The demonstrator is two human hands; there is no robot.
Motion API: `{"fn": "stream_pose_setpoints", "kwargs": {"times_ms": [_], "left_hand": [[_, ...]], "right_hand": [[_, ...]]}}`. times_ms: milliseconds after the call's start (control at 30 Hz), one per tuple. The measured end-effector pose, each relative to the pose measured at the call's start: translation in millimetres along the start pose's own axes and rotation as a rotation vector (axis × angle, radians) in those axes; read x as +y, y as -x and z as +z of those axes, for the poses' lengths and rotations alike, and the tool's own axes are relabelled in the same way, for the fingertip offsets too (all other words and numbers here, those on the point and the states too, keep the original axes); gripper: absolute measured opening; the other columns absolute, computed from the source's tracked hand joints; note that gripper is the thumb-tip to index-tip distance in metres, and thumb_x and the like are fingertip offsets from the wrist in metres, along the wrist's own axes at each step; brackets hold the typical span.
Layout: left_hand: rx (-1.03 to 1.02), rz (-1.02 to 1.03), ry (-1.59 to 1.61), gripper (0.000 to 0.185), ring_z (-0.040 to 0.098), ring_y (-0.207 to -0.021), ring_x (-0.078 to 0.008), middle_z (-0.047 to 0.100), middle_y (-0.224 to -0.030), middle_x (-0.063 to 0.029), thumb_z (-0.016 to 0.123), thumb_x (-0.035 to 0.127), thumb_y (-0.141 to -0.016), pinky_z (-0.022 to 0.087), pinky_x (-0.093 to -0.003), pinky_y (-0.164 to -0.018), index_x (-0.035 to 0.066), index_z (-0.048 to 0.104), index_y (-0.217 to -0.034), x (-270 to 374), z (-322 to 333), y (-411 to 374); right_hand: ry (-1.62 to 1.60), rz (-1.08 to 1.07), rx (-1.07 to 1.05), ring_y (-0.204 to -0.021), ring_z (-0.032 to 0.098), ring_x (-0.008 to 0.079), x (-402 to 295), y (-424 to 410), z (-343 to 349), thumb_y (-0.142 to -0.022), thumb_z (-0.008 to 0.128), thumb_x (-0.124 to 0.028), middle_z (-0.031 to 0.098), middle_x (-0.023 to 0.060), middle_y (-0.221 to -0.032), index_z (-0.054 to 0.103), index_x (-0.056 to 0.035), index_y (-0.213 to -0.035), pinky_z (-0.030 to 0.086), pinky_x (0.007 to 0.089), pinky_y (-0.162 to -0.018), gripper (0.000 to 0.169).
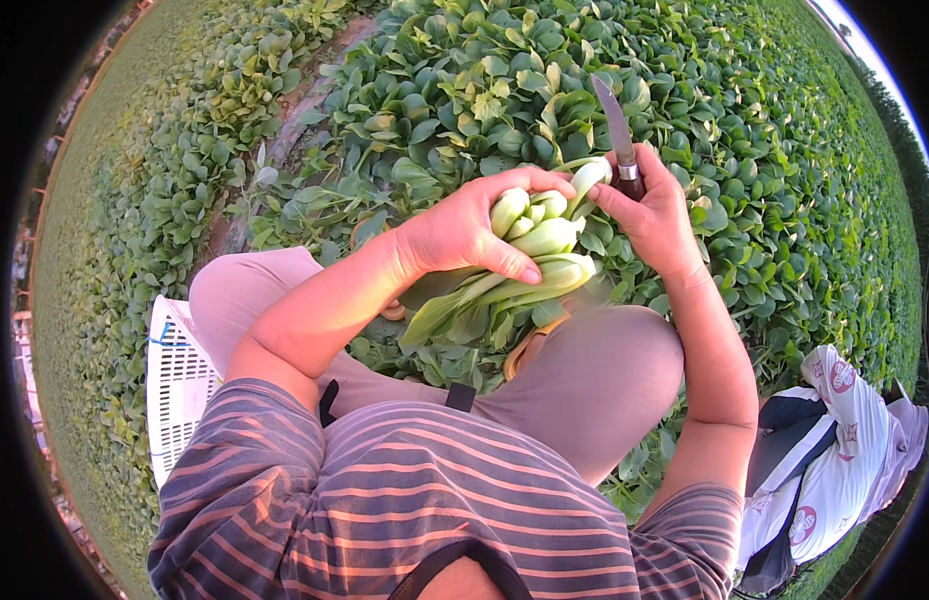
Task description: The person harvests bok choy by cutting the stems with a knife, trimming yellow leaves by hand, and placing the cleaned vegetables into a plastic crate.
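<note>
A bunch of several bok choy heads point(543, 236) rests in my left hand point(479, 225), the pale stem ends turned to the right and the green leaves hanging below. My left thumb lies across the stalks and the fingers curl over the far side. In my right hand point(648, 214) is a knife point(617, 124) with a dark handle and a metal collar; its blade points up and away from me. The right thumb and fingertips also touch a pale outer stalk point(590, 180) at the bunch's upper right.
Leafy bok choy plants point(494, 82) cover the ground in front. A strip of bare soil point(307, 97) runs at the left. Beside my left knee stands a white slotted plastic basket point(183, 397). White patterned cloth or bags point(839, 457) lie at the right.
</note>
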State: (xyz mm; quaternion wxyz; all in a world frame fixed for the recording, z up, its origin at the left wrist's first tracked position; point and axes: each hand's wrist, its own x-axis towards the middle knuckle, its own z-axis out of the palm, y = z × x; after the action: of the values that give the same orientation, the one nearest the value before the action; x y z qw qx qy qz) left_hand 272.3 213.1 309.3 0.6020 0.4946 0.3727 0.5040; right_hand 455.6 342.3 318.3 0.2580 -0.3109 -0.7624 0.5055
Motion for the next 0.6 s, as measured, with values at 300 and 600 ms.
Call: {"fn": "stream_pose_setpoints", "kwargs": {"times_ms": [300,600], "left_hand": [[0.129,-0.167,0.133,0.076,0.055,-0.091,-0.0131,0.055,-0.099,-0.0013,0.077,0.002,-0.047,0.044,-0.0266,-0.085,0.006,0.048,-0.117,52,-36,81],[0.179,-0.079,0.362,0.069,0.057,-0.088,-0.0169,0.057,-0.1,-0.0065,0.074,0.01,-0.054,0.046,-0.0298,-0.084,0.006,0.046,-0.118,20,-63,123]], "right_hand": [[0.127,0.088,-0.167,-0.067,0.053,0.011,-65,-11,81,-0.073,0.069,-0.023,0.059,0.0063,-0.076,0.055,0.0028,-0.093,0.045,0.0265,-0.062,0.035],[0.006,0.066,-0.238,-0.069,0.054,0.0091,-67,-7,132,-0.073,0.07,-0.015,0.061,0.0061,-0.079,0.053,0.0004,-0.092,0.045,0.0258,-0.064,0.03]]}}
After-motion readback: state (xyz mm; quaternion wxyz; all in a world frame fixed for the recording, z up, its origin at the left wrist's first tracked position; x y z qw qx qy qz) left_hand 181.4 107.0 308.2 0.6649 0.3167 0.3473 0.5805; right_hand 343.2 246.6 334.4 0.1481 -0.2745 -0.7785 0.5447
